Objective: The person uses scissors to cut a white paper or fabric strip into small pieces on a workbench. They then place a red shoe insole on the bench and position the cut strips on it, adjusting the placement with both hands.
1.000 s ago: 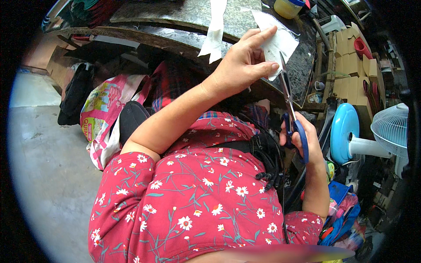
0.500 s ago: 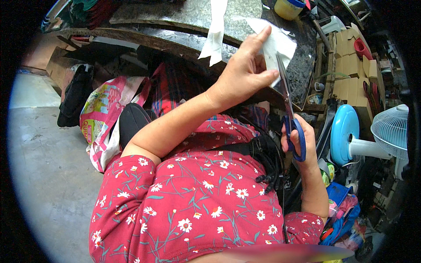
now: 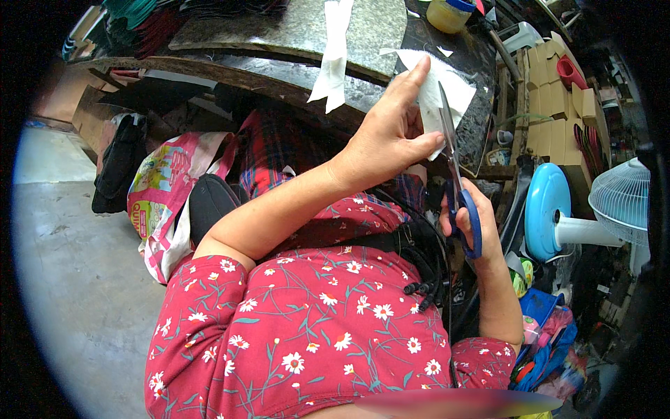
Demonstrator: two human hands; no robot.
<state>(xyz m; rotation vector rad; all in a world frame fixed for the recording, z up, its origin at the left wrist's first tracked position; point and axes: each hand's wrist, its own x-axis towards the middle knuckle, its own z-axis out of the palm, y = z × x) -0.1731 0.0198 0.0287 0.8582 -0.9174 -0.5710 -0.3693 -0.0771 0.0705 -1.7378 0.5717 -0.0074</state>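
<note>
**My scissors (image 3: 455,171) now reach farther over the white cloth (image 3: 457,91)**

Over the last second the blade tip has come farther up the cloth's face, and more cloth shows to the right of it; I take that to mean the blades are better lined up with the part I steady, though I cannot tell whether they are parted or together. My left hand (image 3: 384,133) pinches the white cloth between thumb and fingers, thumb near its lower corner, forefinger stretched toward its top edge; the cloth is above the near side of the table (image 3: 477,143). My right hand (image 3: 485,230) is closed round the blue handles, fingers through the loops. A small white scrap (image 3: 444,51) now shows apart, just beyond the cloth's upper edge; the white strip (image 3: 336,56) lies to the left, across a grey board (image 3: 272,35), forked end toward me.
</note>
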